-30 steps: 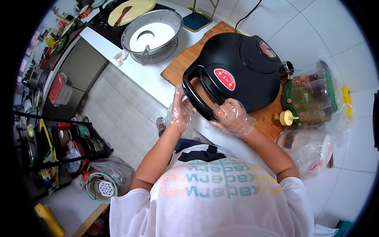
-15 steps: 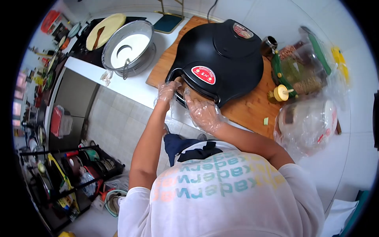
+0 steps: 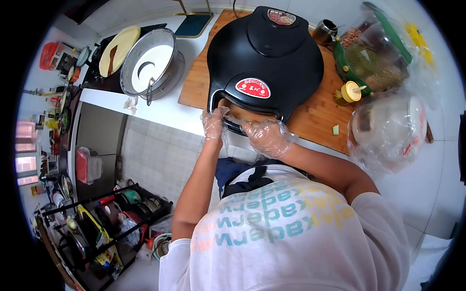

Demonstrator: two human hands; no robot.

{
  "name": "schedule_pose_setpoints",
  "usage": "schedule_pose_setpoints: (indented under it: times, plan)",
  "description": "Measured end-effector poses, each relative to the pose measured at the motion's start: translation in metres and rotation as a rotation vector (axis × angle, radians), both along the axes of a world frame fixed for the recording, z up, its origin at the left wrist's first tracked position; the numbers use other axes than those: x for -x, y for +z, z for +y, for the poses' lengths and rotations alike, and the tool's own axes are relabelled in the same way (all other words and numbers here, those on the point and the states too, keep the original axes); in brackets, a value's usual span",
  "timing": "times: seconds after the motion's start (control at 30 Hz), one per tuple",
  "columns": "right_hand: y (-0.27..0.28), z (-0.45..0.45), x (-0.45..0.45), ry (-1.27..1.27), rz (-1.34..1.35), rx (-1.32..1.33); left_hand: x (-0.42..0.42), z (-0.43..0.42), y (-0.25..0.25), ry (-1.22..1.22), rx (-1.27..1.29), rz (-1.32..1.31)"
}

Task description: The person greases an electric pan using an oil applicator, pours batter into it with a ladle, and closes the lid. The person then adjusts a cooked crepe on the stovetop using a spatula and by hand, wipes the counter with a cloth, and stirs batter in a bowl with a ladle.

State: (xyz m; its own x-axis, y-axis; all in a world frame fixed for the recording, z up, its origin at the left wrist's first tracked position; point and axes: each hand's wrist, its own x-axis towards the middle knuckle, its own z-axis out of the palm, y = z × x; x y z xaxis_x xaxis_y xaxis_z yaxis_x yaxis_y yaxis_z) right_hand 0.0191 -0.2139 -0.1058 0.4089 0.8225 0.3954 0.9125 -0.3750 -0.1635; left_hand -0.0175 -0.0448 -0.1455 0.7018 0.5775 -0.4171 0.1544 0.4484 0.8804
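In clear plastic gloves, the left hand [image 3: 213,125] curls at one end of the handle [image 3: 235,129]; the right hand [image 3: 268,137], fingers bent, meets its front. Whether either grips, I cannot tell. The black appliance [image 3: 264,53] sits just beyond both hands.

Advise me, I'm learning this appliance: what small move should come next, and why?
Perhaps lift the front handle gently: the black lid looks lowered, and the left hand and right hand are both at that handle.
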Motion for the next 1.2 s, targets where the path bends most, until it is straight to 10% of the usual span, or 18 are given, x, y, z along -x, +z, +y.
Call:
schedule_pose_setpoints:
  times: [0.43, 0.87, 1.03, 1.2]
  plan:
    - [-0.013, -0.002, 0.009, -0.080, -0.027, -0.037, 0.005, 0.012, -0.044, -0.093, -0.184, 0.044]
    - [0.005, 0.004, 0.009, -0.196, 0.190, 0.128, -0.002, 0.013, 0.019, -0.341, 0.019, 0.064]
    - [0.025, -0.058, 0.018, -0.054, 0.070, -0.447, 0.017, 0.031, 0.004, -0.358, 0.103, 0.022]
    - [-0.023, -0.157, -0.007, -0.809, 0.027, -0.168, 0.075, 0.077, 0.000, -0.204, -0.073, 0.088]
